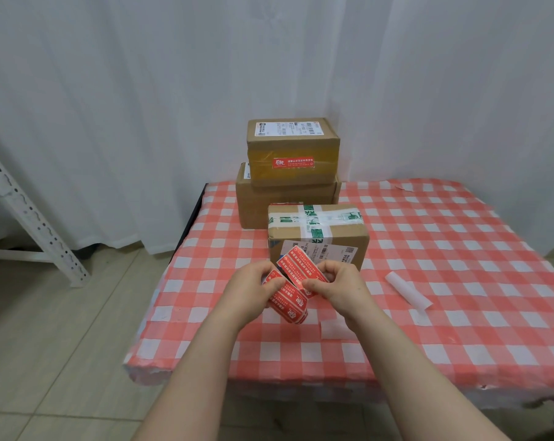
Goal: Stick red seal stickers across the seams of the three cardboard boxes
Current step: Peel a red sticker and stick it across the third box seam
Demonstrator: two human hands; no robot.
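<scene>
Lower far box (256, 203) mostly hidden behind upper box (293, 151) and near box (317, 232); label print too small to read; fingers (313, 285) cover parts of sticker strip (298, 270); surface (460, 281) cut off at right edge.

sticker strip (291, 281) i'm holding is glossy red paper, smooth. front box (348, 236) is matt brown cardboard under shiny plastic tape (313, 218). top box (296, 141) wears glossy yellowish tape (264, 155). tablecloth (444, 249) looks thin, crinkled. curtain (110, 90) is soft white cloth, rack (30, 214) white painted metal.
</scene>
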